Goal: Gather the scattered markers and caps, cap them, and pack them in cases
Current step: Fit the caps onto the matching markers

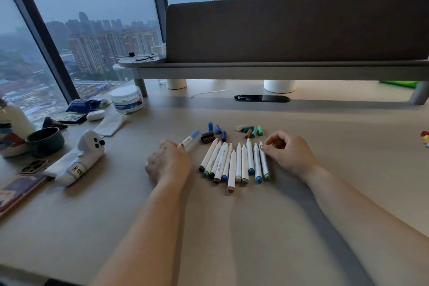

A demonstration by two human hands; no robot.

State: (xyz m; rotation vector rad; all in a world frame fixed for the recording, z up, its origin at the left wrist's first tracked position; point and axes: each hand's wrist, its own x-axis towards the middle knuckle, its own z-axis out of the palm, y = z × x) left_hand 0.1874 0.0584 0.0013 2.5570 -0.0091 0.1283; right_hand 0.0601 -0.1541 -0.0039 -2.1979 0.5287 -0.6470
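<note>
— What's in the left hand?

— On my feed the left hand (168,162) is clenched round a white marker with a light-blue cap (190,140). The capped end points away from me, just left of the other pens on the beige desk top (325,137).

— And the right?

— The right hand (287,153) sits on the desk with its fingers curled. Its fingertips (263,148) touch the far end of the rightmost pen. I cannot tell whether they actually pinch it.

— Where's the rest of the set?

— A fan of uncapped white markers with coloured butt ends (232,162) lies between the two hands, barrels side by side and touching. Just beyond it sit the loose caps: a blue, black and brown cluster (214,133) to the left and a green, teal and brown cluster (253,131) to the right.

— Any writing you can read?

— One barrel has grey print that looks like "marker", but it's too small to be sure. Off to the left lies a white fabric ghost-shaped pouch (77,165) with a hand-lettered tag beginning "Ho". Farther back is a clear plastic tub with a white lid (126,100); I can't read its blue label.
</note>
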